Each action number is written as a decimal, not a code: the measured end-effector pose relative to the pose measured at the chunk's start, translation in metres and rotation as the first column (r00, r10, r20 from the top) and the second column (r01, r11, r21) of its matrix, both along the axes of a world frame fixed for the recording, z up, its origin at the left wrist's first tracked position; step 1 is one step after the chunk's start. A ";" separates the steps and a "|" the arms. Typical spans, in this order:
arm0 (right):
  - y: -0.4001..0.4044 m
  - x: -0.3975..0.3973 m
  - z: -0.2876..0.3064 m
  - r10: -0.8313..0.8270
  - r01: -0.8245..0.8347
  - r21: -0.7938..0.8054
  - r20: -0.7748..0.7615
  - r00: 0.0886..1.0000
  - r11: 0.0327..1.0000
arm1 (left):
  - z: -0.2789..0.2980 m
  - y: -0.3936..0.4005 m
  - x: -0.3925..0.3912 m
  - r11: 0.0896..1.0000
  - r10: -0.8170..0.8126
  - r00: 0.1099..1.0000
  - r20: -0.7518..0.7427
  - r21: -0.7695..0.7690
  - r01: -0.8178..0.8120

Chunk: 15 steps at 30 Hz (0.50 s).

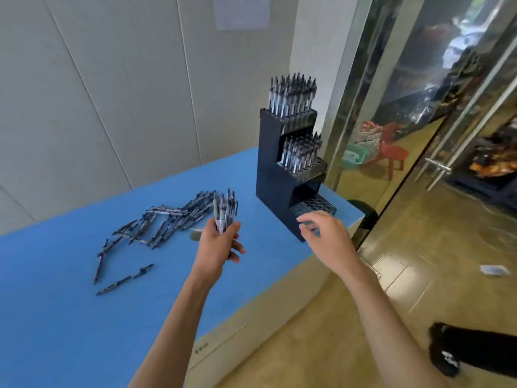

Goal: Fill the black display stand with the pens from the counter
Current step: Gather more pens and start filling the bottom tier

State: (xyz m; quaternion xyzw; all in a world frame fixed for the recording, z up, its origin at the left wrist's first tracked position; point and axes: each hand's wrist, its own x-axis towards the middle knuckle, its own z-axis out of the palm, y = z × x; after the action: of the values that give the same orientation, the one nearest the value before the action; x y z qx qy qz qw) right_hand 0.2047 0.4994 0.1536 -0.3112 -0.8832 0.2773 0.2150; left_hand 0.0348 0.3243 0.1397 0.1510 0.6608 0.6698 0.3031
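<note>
Three-tiered black display stand (272, 175) upright at the blue counter's (56, 317) far right edge; top two tiers packed with pens standing vertical, lowest tier's holes bare. Left hand (219, 243) grips a bundle of pens (224, 211), long axes upright. Right hand (324, 233), fingers loosely curled, holds nothing, over lowest tier. Loose pens (162, 222) lie flat, scattered left.

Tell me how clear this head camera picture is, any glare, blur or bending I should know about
Head view: wide-angle bending curves the wall panels and the glass door; the door carries strong reflections, so what lies behind is unclear. The pens in the black display stand and the bundle of pens in the left hand look soft, without fine detail. The right hand is slightly blurred. Lighting is even on the blue counter.
</note>
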 end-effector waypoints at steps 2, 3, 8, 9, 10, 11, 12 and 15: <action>0.025 0.027 0.007 0.003 -0.003 0.014 -0.008 1.000 1.000 | 0.005 0.023 0.025 1.000 0.008 1.000 -0.023 -0.023 -0.008; 0.036 0.039 0.011 0.007 -0.007 0.016 -0.009 1.000 1.000 | 0.007 0.033 0.036 1.000 0.013 0.999 -0.029 -0.022 -0.013; 0.085 0.079 0.023 0.021 -0.021 0.029 -0.005 1.000 0.999 | 0.019 0.076 0.082 1.000 0.014 0.998 -0.059 0.016 -0.013; 0.092 0.083 0.025 0.026 -0.026 0.035 -0.007 1.000 0.999 | 0.022 0.083 0.089 0.999 0.019 0.998 -0.064 0.027 -0.017; 0.099 0.086 0.027 0.034 -0.033 0.041 -0.012 0.999 0.999 | 0.024 0.090 0.094 0.999 0.021 0.997 -0.071 0.038 -0.019; 0.107 0.088 0.028 0.042 -0.041 0.048 -0.019 0.999 0.998 | 0.026 0.097 0.099 0.999 0.022 0.997 -0.080 0.051 -0.018; 0.114 0.090 0.029 0.048 -0.047 0.053 -0.027 0.998 0.997 | 0.028 0.105 0.102 0.998 0.026 0.996 -0.086 0.063 -0.020; 0.139 0.089 0.029 0.069 -0.066 0.050 -0.050 0.996 0.997 | 0.030 0.130 0.107 0.995 0.050 0.994 -0.101 0.092 -0.041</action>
State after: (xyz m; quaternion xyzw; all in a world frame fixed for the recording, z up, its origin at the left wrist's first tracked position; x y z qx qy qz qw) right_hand 0.2937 0.6382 0.1829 -0.2686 -0.8938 0.2710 0.2359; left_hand 0.1417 0.4539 0.1694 0.1839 0.6482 0.6967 0.2461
